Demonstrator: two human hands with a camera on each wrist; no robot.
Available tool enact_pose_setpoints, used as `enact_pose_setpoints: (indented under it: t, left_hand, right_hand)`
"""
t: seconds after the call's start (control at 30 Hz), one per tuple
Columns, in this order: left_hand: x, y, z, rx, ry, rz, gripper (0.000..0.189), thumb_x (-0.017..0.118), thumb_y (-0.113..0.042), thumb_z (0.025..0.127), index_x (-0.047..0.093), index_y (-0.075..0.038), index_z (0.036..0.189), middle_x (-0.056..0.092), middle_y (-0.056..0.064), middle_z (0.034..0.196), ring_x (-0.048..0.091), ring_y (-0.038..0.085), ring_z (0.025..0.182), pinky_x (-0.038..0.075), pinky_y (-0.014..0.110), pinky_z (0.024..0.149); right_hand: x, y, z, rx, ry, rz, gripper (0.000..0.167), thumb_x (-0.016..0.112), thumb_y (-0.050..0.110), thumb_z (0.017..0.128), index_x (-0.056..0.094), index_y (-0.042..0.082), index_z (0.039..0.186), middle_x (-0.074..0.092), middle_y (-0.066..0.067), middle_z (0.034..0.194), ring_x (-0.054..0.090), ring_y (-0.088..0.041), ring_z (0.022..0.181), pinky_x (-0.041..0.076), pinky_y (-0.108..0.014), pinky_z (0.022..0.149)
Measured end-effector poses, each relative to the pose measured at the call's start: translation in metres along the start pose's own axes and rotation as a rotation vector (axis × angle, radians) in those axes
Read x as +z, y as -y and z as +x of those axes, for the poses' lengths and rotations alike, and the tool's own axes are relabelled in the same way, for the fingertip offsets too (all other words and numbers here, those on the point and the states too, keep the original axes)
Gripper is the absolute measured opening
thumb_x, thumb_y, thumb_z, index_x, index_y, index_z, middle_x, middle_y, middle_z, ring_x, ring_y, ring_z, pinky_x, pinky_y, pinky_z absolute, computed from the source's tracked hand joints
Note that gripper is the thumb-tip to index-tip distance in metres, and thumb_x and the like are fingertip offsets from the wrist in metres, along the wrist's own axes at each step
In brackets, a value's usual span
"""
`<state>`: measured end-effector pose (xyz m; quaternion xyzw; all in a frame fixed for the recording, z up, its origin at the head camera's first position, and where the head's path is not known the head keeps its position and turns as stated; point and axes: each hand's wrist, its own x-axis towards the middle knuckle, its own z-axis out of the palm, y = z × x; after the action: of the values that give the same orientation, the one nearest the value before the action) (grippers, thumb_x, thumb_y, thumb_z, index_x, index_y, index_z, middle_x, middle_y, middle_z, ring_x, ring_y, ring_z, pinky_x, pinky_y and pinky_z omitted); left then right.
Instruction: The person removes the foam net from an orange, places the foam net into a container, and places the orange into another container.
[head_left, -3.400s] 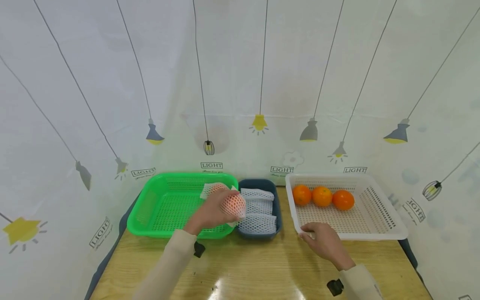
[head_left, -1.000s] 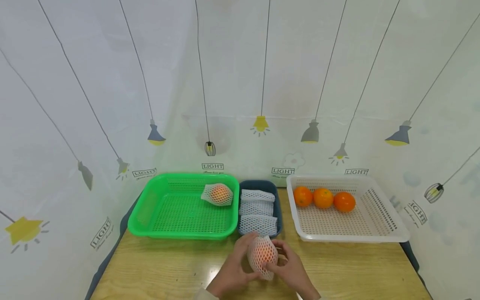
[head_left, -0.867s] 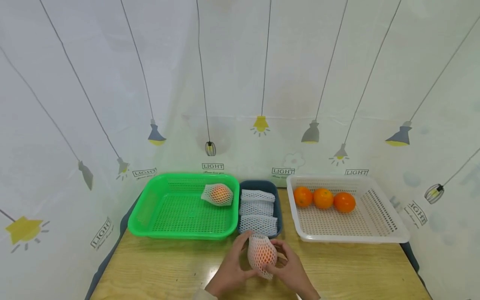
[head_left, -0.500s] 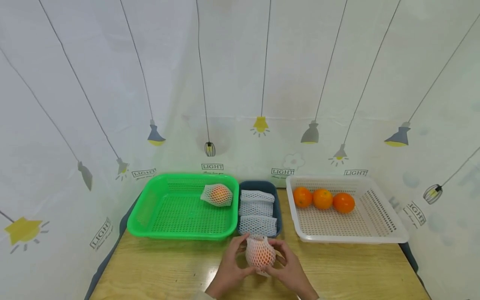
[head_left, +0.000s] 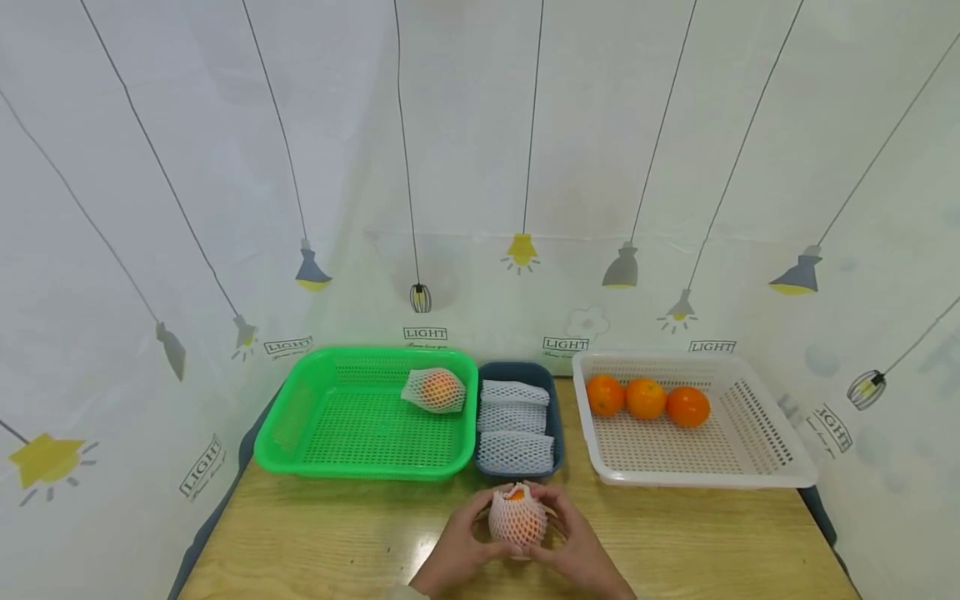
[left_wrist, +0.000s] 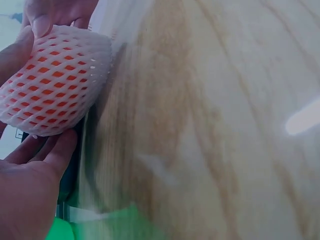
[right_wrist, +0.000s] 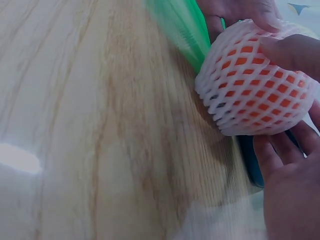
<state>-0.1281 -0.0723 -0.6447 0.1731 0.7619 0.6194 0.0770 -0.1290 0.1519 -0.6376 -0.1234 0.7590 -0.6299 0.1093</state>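
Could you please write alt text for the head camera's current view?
A left hand and a right hand hold a foam-netted orange fruit at a wooden table. Behind, from left to right: a green basket with another netted fruit, a dark blue tray of white foam nets, and a white basket with three bare fruits.

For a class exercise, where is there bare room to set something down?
Bare: table before the green basket, beside the left hand; table before the white basket, beside the right hand; inside the green basket, left of its netted fruit; inside the white basket, before its three oranges. Crowded: the blue tray of sleeves; between the hands, round the held fruit.
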Motion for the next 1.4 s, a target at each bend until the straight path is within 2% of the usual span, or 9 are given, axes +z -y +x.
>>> enact_pose_setpoints:
  t: [0.17,0.33,0.43,0.63,0.8,0.97,1.13,1.27,1.4]
  left_hand:
    - [0.0,0.003,0.001,0.036,0.024,-0.021,0.071,0.087,-0.027,0.082,0.055,-0.025,0.146,0.056,0.001,0.147,0.053,0.014,0.134,0.049,0.032,0.11]
    - [-0.001,0.004,0.001,0.028,0.037,-0.049,0.069,0.087,-0.024,0.082,0.056,-0.026,0.144,0.055,0.001,0.146,0.055,0.016,0.132,0.05,0.03,0.108]
    - [-0.002,0.003,0.001,0.028,0.04,-0.054,0.068,0.088,-0.024,0.082,0.057,-0.024,0.143,0.054,0.001,0.146,0.055,0.017,0.132,0.05,0.029,0.108]
    - [-0.002,0.003,0.001,0.042,0.026,-0.041,0.063,0.085,-0.024,0.085,0.059,-0.021,0.142,0.054,0.004,0.148,0.056,0.015,0.13,0.051,0.03,0.106]
    - [-0.001,0.005,-0.001,0.074,0.003,-0.039,0.058,0.084,-0.022,0.086,0.062,-0.016,0.14,0.054,0.011,0.149,0.053,0.022,0.136,0.048,0.029,0.11]
    - [-0.002,0.003,-0.001,0.018,-0.013,-0.033,0.057,0.086,-0.025,0.083,0.066,-0.024,0.136,0.055,0.001,0.148,0.05,0.024,0.14,0.044,0.024,0.112]
    - [-0.003,-0.001,0.0,0.005,-0.042,-0.024,0.055,0.089,-0.026,0.079,0.07,-0.027,0.13,0.06,-0.004,0.143,0.051,0.022,0.139,0.039,0.024,0.115]
    - [-0.004,-0.003,0.002,0.001,-0.06,-0.011,0.053,0.09,-0.03,0.077,0.072,-0.027,0.127,0.062,-0.007,0.139,0.052,0.019,0.138,0.035,0.024,0.118]
    - [-0.004,-0.002,0.003,0.007,-0.054,-0.016,0.054,0.09,-0.029,0.078,0.072,-0.026,0.128,0.063,-0.005,0.139,0.052,0.019,0.138,0.035,0.022,0.117]
  right_hand:
    - [-0.001,0.0,0.002,-0.002,0.03,-0.099,0.09,0.09,0.032,0.078,0.042,0.024,0.154,0.046,0.003,0.158,0.045,-0.012,0.142,0.042,-0.03,0.117]
    - [-0.002,-0.003,0.001,-0.079,0.046,-0.177,0.083,0.087,0.037,0.081,0.048,0.02,0.152,0.048,-0.003,0.158,0.049,-0.007,0.139,0.047,-0.027,0.11]
    - [-0.003,-0.003,0.001,-0.107,0.036,-0.166,0.08,0.088,0.034,0.08,0.051,0.018,0.149,0.051,-0.005,0.156,0.049,-0.006,0.139,0.048,-0.027,0.11]
    - [0.0,-0.001,0.0,-0.016,0.014,-0.152,0.076,0.089,0.037,0.08,0.053,0.028,0.147,0.053,0.008,0.153,0.049,-0.005,0.138,0.046,-0.026,0.11]
    - [0.002,0.001,0.0,0.019,0.008,-0.129,0.075,0.089,0.036,0.079,0.054,0.031,0.145,0.054,0.011,0.151,0.049,-0.009,0.139,0.045,-0.028,0.113]
    - [0.003,0.002,0.0,0.035,0.007,-0.114,0.068,0.089,0.035,0.079,0.058,0.034,0.139,0.056,0.014,0.149,0.049,-0.007,0.139,0.043,-0.029,0.113]
    - [0.003,0.006,-0.001,0.006,-0.009,-0.112,0.062,0.09,0.034,0.078,0.061,0.033,0.133,0.058,0.013,0.147,0.051,-0.01,0.139,0.045,-0.028,0.112]
    - [0.002,0.007,0.0,-0.01,-0.009,-0.104,0.063,0.089,0.032,0.079,0.06,0.03,0.135,0.059,0.009,0.148,0.051,-0.012,0.14,0.045,-0.028,0.112]
    - [0.001,0.004,0.001,0.041,0.014,-0.1,0.066,0.087,0.034,0.082,0.057,0.034,0.141,0.056,0.012,0.15,0.05,-0.008,0.138,0.044,-0.027,0.111]
